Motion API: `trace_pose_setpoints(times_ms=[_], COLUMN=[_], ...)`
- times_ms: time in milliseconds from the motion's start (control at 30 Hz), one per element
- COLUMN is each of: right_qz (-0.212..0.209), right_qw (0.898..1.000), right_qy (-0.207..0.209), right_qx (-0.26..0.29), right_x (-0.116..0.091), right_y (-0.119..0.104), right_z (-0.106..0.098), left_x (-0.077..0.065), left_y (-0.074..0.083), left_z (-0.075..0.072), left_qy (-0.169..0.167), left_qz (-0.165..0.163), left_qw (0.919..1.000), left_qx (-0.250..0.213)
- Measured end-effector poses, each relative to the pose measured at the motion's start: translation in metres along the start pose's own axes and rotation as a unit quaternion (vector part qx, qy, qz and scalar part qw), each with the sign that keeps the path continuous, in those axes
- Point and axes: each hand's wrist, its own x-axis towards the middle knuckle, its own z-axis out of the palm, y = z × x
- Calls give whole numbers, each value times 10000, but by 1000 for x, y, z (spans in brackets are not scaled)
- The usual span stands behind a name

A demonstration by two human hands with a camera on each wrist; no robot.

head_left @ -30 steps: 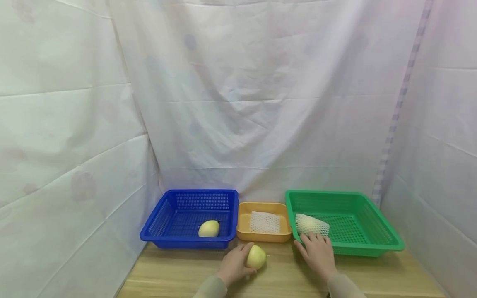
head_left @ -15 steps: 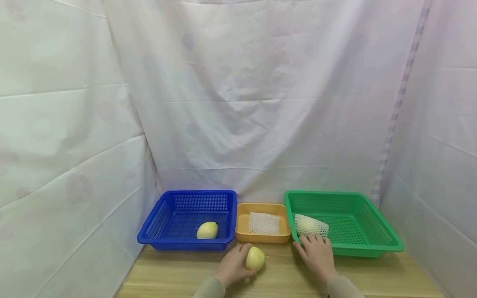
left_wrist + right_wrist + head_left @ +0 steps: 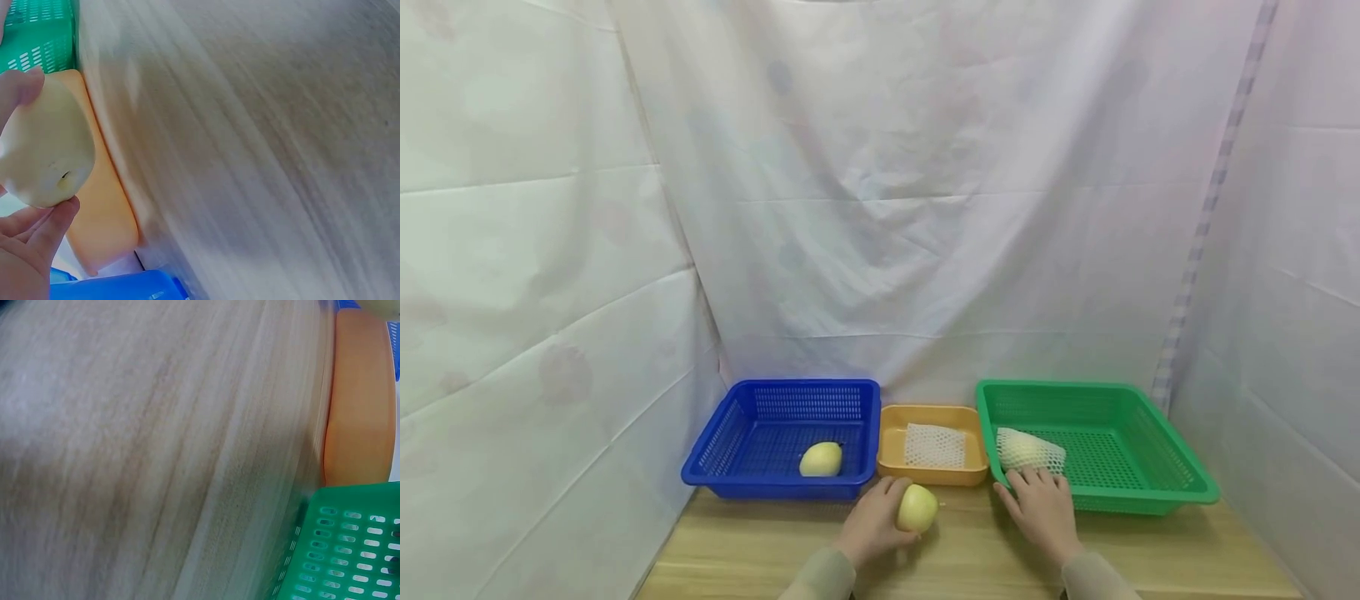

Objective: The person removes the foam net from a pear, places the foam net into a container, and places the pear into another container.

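Note:
My left hand [image 3: 874, 521] grips a pale yellow pear [image 3: 917, 509] over the table, in front of the orange tray [image 3: 932, 476]. In the left wrist view the thumb and fingers are around the pear [image 3: 53, 140], its dimpled end showing. My right hand [image 3: 1043, 510] is at the near left corner of the green basket [image 3: 1138, 498], fingers reaching over the rim and relaxed. Just beyond those fingertips lies a fruit in a white foam net [image 3: 1028, 450], inside the basket; its near side is hidden by them. The right wrist view does not show the hand.
To the left stands a blue basket [image 3: 778, 483] with another yellow pear [image 3: 822, 459] in it. A flat white foam net [image 3: 934, 446] lies in the orange tray between the baskets. White cloth [image 3: 880, 250] hangs behind and at both sides of the wooden table [image 3: 970, 567].
My left hand has moved slightly away from me with the pear, toward the orange tray. The right hand stays at the green basket's rim. The head view shifts a little.

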Motion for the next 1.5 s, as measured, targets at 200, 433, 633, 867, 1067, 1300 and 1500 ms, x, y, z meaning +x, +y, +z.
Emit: trace_pose_setpoints(times_ms=[200, 433, 633, 867, 1067, 1300, 1500], right_qz=[-5, 8, 45, 59, 99, 75, 112], right_qw=[9999, 9999, 9999, 9999, 9999, 9998, 9996], right_qy=[122, 166, 109, 83, 87, 138, 219], right_qx=[12, 25, 20, 35, 86, 85, 131], right_x=[1, 0, -1, -1, 0, -1, -2], right_y=[1, 1, -1, -1, -2, -1, 0], right_z=[3, 5, 5, 3, 2, 4, 7], left_x=[4, 8, 12, 19, 25, 30, 38], left_y=[3, 9, 14, 19, 19, 21, 25], left_z=[-2, -7, -15, -24, -29, -36, -42], left_qy=[152, 107, 159, 109, 82, 241, 276], left_qz=[57, 107, 230, 175, 140, 174, 121], left_qw=[9999, 9998, 9996, 9998, 9999, 9995, 9995], left_qx=[-57, -95, 0, -68, -20, -85, -82])
